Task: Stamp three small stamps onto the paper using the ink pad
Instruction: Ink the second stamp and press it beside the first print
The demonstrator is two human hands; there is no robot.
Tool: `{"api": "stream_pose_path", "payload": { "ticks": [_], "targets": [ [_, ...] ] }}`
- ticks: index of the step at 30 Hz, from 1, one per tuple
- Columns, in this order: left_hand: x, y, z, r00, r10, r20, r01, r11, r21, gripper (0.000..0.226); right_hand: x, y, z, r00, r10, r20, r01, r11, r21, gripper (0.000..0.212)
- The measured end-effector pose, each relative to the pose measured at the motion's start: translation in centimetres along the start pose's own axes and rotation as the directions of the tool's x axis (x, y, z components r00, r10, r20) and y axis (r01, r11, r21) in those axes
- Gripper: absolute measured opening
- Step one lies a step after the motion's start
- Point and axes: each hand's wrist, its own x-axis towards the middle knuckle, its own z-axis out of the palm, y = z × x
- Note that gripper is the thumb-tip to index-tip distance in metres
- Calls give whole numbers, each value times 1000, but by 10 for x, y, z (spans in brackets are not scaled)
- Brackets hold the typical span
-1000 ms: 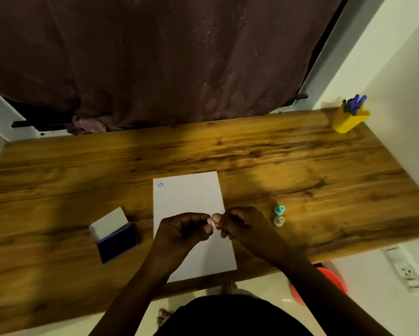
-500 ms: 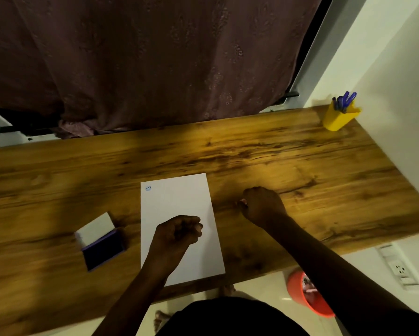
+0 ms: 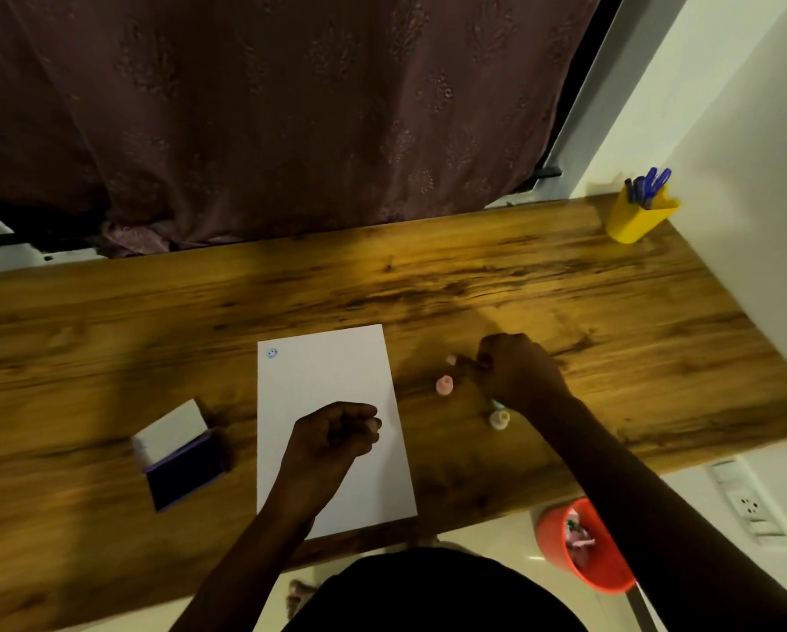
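From the head view, a yellow cup [image 3: 635, 221] at the table's [image 3: 565, 289] far right corner holds blue pens [image 3: 647, 187]. An open ink pad [image 3: 182, 458] sits left of the paper [image 3: 328, 385], which bears one blue print [image 3: 272, 353]. Three small stamps show: pink [image 3: 444, 385], cream [image 3: 499, 419], a teal one [image 3: 496, 405] mostly hidden. The right hand [image 3: 517, 371] pinches something small; the left hand [image 3: 332, 442] is curled closed over the paper, contents unclear.

My right hand [image 3: 517, 374], which a second ago met the left one over the white paper sheet [image 3: 332, 426], now sits out on the wooden desk [image 3: 428, 285] to the right of the sheet. A small pink cylindrical stamp [image 3: 444, 385] now stands on the desk just left of it, apart from the fingers. My left hand [image 3: 332, 437] has curled into a loose fist by itself above the sheet.
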Motion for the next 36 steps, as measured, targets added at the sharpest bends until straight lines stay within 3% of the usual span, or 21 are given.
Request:
{"api": "stream_pose_path", "payload": {
  "ticks": [4,9,18,21,23,25,29,32,36],
  "targets": [
    [1,1,4,1000,5,20,-5,1000,-3,25,-10,43,-16,995,87,41,-86,996,-31,43],
    [3,3,10,999,14,52,-15,1000,15,23,-24,51,5,987,99,125,-96,995,-35,47],
    [1,9,8,998,25,59,-25,1000,-10,25,-21,32,-11,993,101,57,-100,995,-8,34],
    [-2,10,3,996,59,74,-56,998,-43,29,-30,1,-25,994,76,74,-95,949,300,27],
    [-5,12,0,992,74,101,-66,995,-80,34,-43,-32,-26,990,19,140,-96,820,564,27],
    [-8,14,-4,992,79,98,-65,988,-139,39,-57,-69,-16,975,-53,218,-115,714,691,28],
    [-18,14,-23,992,127,20,-122,977,-175,32,-66,-121,6,920,-202,335,-126,656,744,43],
    [-28,11,-46,989,142,-45,-148,972,-185,23,-63,-147,13,893,-293,342,-75,650,756,51],
    [-43,4,-76,987,143,-70,-155,967,-201,25,-62,-178,22,850,-371,373,-59,637,769,43]
  ]
}}
